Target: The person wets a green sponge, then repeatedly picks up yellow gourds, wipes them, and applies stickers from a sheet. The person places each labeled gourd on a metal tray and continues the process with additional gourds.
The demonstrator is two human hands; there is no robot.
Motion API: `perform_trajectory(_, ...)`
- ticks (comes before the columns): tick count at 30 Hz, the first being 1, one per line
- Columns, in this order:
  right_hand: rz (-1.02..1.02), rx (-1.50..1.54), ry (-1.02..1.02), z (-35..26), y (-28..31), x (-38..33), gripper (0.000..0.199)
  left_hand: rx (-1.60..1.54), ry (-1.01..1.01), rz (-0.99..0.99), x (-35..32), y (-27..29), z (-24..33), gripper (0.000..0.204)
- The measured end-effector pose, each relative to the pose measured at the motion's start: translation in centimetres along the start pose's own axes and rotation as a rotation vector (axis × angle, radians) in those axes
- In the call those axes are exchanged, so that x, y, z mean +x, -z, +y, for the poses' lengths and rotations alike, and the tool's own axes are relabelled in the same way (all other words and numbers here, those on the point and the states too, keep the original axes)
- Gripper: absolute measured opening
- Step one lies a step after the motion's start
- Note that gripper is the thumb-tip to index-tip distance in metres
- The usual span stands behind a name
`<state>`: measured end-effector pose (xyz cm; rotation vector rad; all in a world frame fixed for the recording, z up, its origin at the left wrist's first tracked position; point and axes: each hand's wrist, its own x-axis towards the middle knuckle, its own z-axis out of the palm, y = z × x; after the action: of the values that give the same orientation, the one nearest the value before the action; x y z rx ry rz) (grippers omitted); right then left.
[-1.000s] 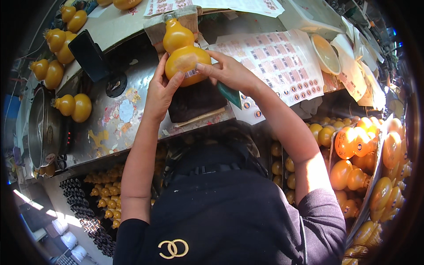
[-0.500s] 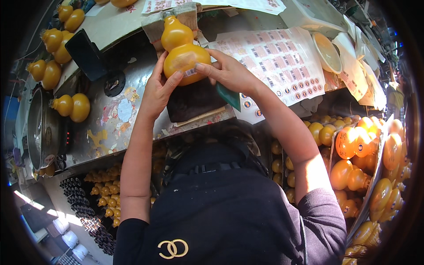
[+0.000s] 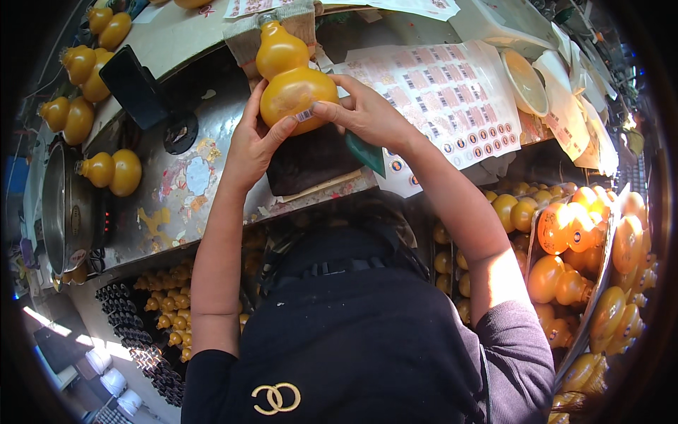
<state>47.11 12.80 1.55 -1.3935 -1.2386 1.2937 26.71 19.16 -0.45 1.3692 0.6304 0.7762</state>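
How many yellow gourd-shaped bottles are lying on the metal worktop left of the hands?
4: two at the top-left corner, one below them, one beside the steel pot. More may lie beyond the frame's edge.

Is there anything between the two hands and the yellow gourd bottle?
Nothing visible. The left hand and right hand both touch the gourd bottle directly, on either side of its lower bulb.

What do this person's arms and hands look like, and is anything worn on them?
Both forearms are bare from the elbow down. The left hand and right hand wear no gloves, and no rings, watch or bracelets show. Dark sleeves, black to dark purple, are pushed up around the upper arms, part of a dark top with a gold emblem of two linked rings on it.
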Motion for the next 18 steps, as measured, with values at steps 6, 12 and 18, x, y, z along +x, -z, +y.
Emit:
perform_trajectory(6,0.008,0.024,-0.055,-0.1,-0.7,-0.5,0.073,0.017,0.025,0.003,-0.1,0.4,0.3,0.081)
perform_trajectory(12,-0.001,0.0,-0.018,0.1,-0.8,-0.2,0.078,-0.002,0.08,0.012,-0.1,0.7,0.8,0.08)
perform_trajectory(18,0.017,0.003,-0.029,0.9,-0.9,0.5,0.079,-0.031,0.071,0.066,0.1,0.4,0.5,0.079)
